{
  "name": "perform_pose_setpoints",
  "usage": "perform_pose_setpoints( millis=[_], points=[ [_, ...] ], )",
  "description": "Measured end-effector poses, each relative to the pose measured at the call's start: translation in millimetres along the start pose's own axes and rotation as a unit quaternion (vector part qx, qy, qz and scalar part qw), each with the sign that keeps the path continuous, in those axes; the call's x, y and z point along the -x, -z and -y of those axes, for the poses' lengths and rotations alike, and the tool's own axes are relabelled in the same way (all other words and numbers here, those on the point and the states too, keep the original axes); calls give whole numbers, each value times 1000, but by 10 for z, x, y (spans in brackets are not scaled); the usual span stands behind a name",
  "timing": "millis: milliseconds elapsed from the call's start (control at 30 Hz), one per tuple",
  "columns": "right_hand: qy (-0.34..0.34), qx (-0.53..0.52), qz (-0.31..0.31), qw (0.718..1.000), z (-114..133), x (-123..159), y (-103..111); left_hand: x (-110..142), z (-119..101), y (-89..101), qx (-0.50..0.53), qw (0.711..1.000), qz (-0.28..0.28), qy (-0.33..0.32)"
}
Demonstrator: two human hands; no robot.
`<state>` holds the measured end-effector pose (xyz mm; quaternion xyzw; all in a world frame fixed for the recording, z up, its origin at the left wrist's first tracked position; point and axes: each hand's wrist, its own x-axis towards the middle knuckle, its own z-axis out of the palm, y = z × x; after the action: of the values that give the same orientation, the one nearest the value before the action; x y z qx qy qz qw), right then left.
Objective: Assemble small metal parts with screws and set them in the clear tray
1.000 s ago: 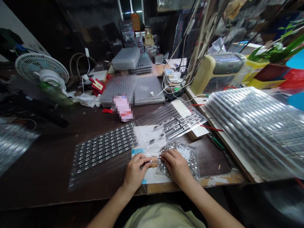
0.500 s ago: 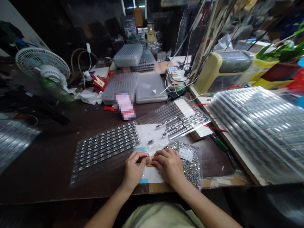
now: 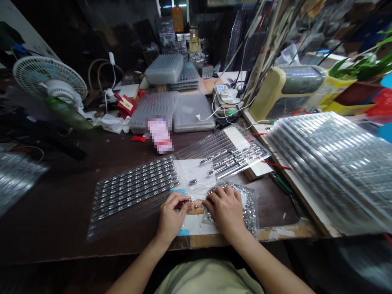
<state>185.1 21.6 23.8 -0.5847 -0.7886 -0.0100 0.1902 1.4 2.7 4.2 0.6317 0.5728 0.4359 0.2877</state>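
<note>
My left hand (image 3: pixel 170 215) is closed in a pinch at the left end of a small orange block (image 3: pixel 196 207). A small dark metal piece (image 3: pixel 185 201) shows between its thumb and forefinger. Just right of the block, my right hand (image 3: pixel 226 207) lies over a clear bag of small shiny metal parts (image 3: pixel 249 208), fingers curled and tips together; what they hold is hidden. White paper (image 3: pixel 196 225) lies under the block. Beyond the hands are a clear ribbed tray with rows of black-and-silver pieces (image 3: pixel 134 185) and another ribbed tray with loose pieces (image 3: pixel 225 157).
A pixelated pink object (image 3: pixel 159 135) lies behind the trays. Clear plastic trays (image 3: pixel 330 163) are stacked at the right, with green-handled pliers (image 3: pixel 283 183) beside them. A fan (image 3: pixel 50 79) stands at the left, and more trays (image 3: pixel 194 113) lie at the back.
My right hand has moved right, away from the orange block and onto the bag, uncovering the block. My left hand keeps its pinch. The view has shifted slightly.
</note>
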Motion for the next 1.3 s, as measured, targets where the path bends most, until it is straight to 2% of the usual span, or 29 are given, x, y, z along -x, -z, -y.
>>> perform_pose_setpoints(
  millis=[133, 267, 367, 500, 967, 1033, 1133, 1233, 1300],
  points=[
    [10, 21, -1, 1000, 20, 0, -52, -35, -34, 4, -3, 1000, 5, 6],
    [23, 21, -3, 1000, 5, 12, -79, -71, -122, -43, -36, 998, 36, -38],
    [25, -9, -17, 1000, -34, 38, -87, -67, -177, -120, -71, 992, 64, -80],
    [23, -72, -32, 997, -80, 69, -103, -42, -189, -201, -91, 988, 76, -102],
    [29, -125, -24, 991, -86, 59, -69, -39, -136, -237, -61, 990, 96, -86],
    [31, -128, -25, 991, -73, 59, -47, -61, -127, -199, -55, 991, 81, -88],
    [41, -133, -17, 990, -22, 63, -37, -128, -57, -12, -111, 990, 19, -85],
    [54, -152, -4, 987, 58, 75, -68, -176, 84, 287, -246, 966, -51, -66],
    [53, -170, 1, 984, 106, 83, -101, -174, 174, 466, -317, 944, -78, -52]
  ],
)
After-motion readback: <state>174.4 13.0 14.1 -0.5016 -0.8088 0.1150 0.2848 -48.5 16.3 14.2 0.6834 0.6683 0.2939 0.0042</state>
